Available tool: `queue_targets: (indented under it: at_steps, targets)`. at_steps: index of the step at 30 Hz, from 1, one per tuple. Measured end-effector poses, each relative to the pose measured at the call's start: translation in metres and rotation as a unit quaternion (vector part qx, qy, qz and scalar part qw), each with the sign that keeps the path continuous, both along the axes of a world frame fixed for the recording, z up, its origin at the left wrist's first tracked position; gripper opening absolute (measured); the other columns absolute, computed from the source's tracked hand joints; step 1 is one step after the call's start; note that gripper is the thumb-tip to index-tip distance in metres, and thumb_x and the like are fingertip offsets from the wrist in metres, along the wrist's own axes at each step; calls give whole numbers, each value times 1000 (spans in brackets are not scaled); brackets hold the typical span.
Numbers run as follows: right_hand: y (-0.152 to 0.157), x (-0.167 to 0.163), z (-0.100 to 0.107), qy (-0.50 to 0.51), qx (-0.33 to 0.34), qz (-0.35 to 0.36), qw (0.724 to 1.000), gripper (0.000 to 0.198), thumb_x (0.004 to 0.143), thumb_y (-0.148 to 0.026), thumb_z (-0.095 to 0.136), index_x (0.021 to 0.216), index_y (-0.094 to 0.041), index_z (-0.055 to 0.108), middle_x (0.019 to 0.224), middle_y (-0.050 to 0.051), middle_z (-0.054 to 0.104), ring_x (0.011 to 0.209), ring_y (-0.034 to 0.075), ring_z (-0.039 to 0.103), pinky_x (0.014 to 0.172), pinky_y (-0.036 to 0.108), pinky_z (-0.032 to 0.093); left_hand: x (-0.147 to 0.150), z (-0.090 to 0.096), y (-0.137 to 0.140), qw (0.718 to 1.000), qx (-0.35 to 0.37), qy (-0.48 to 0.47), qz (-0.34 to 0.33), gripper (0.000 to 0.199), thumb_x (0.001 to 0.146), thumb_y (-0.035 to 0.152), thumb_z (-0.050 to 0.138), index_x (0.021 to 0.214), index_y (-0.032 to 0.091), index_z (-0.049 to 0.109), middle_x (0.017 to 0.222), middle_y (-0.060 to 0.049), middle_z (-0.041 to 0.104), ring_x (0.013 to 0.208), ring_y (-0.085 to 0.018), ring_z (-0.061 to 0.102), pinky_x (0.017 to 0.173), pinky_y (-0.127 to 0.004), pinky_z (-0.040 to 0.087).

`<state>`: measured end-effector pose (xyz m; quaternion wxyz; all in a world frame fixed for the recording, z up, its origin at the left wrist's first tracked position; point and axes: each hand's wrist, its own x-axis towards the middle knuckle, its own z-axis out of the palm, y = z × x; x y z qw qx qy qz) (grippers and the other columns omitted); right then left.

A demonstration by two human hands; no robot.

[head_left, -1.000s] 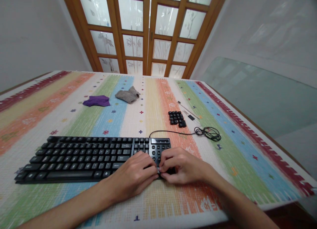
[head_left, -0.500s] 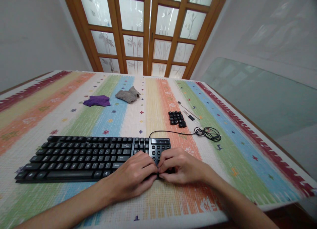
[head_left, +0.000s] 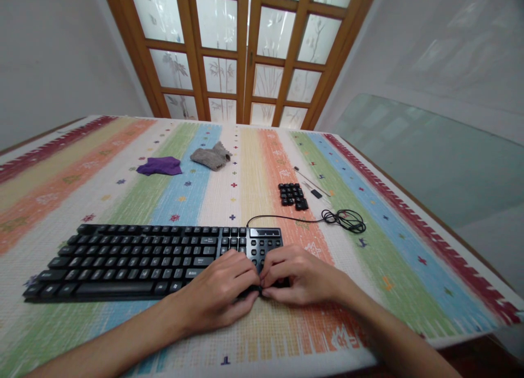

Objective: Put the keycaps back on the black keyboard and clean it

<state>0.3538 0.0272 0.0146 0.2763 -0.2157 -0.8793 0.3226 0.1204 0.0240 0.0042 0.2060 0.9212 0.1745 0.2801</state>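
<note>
A black computer keyboard (head_left: 123, 274) lies on the table. Its number pad (head_left: 258, 246) has bare key sockets with no keycaps. My left hand (head_left: 229, 285) is closed at the keyboard's front edge, left of the number pad, its thumb low in front and its fingers over the top. Just beside it, my right hand (head_left: 297, 274) is closed in a pinch over the pad's lower part. The fingertips of both hands nearly meet there, and whatever the right one pinches is hidden. Loose black keycaps (head_left: 291, 195) sit in a cluster beyond the keyboard.
The coiled keyboard cable (head_left: 343, 220) lies to the right. Past the keycaps are a thin brush-like stick (head_left: 311, 181) and a small black-ended tool (head_left: 316, 193). A purple cloth (head_left: 159, 166) and a grey cloth (head_left: 210, 157) lie farther back on the striped tablecloth (head_left: 409, 247).
Both hands stay almost in place at the number pad. The keyboard and the hands have shifted very slightly left in view.
</note>
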Motion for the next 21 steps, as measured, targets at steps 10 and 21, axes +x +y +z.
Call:
queue_targets:
  at_steps: [10, 21]
  targets:
    - [1, 2, -2, -22, 12, -1, 1000, 10, 91, -14, 64, 86, -15, 73, 85, 6, 71, 72, 14, 65, 65, 25, 51, 1, 0, 2, 999, 35, 0, 6, 12, 98, 11, 55, 90, 16, 62, 91, -6, 65, 84, -18, 58, 79, -32, 48]
    - [2, 1, -3, -10, 16, 0, 1000, 11, 92, -16, 65, 85, -14, 73, 83, 6, 72, 71, 13, 65, 64, 25, 51, 0, -2, 2, 999, 39, -1, 6, 9, 98, 11, 56, 95, 15, 63, 92, -6, 66, 85, -18, 59, 80, -32, 49]
